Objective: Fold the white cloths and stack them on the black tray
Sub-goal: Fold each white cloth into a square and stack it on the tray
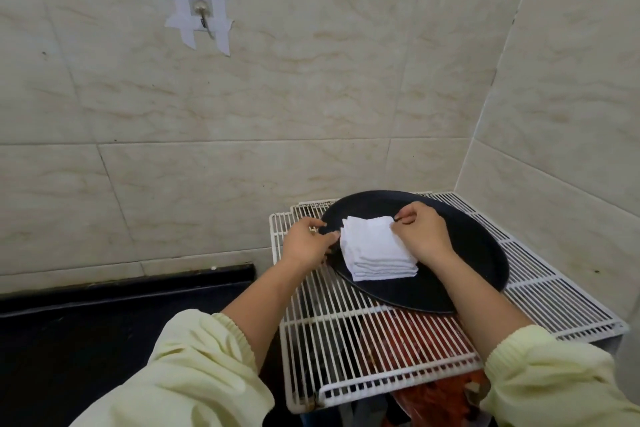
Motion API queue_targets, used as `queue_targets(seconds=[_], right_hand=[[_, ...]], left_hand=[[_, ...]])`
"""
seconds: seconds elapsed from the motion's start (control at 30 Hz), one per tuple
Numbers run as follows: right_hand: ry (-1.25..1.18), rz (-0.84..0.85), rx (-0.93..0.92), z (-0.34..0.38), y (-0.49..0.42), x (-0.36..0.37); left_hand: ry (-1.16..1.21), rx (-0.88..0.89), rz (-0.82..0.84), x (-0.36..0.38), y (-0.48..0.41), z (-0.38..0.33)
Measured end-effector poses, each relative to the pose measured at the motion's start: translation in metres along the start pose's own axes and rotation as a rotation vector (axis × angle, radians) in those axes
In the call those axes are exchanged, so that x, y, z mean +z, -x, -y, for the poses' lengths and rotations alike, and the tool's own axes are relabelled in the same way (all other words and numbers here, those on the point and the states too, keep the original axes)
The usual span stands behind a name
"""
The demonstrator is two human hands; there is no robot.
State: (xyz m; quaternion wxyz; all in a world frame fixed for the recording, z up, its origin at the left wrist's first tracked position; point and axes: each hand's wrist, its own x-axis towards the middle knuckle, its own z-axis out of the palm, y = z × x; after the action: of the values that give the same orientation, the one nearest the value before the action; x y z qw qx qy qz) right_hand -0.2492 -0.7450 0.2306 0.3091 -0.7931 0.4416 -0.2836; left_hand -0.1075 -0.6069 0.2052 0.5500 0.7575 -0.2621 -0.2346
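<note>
Two pale yellow sleeves (194, 367) are filling the bottom of the frame, and bare forearms are reaching up from them toward the centre right. There the stack of white cloths (375, 248) is lying on the near-left part of the black tray (467, 243), already folded into squares, with its layers slightly fanned at the upper left corner. The right hand (424, 230) is resting over the stack's right edge, thumb and forefinger curled and pinching the far right corner. The left hand (308, 241) is pressing bent fingertips against the stack's left side, just beside the tray rim; whether it is actually gripping a layer I cannot tell. Judging from this, the folding seems done and the hands are squaring up the pile. The next move probably calls for nudging the fanned corners flush with light pressure from both sides, without dragging the top cloth. The tray is sitting on a white wire rack (363, 357) and is overhanging its upper left edge a little, so a hard push leftward could be shifting it. Tiled walls are closing in behind and on the right of the frame, while bare tray to the right and rack below are offering room for the hands.
</note>
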Motion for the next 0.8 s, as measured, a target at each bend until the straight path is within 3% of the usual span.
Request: queue_targets(seconds=[0.2,0.4,0.8], right_hand=[[0.01,0.138,-0.222,0.059,0.029,0.049],[0.009,0.314,-0.31,0.132,0.084,0.126],[0.054,0.648,-0.409,0.248,0.305,0.315]], left_hand=[[-0.21,0.082,-0.101,-0.072,0.018,0.02],[-0.3,0.005,-0.243,-0.176,0.054,0.057],[-0.399,-0.194,-0.427,-0.413,0.206,0.204]])
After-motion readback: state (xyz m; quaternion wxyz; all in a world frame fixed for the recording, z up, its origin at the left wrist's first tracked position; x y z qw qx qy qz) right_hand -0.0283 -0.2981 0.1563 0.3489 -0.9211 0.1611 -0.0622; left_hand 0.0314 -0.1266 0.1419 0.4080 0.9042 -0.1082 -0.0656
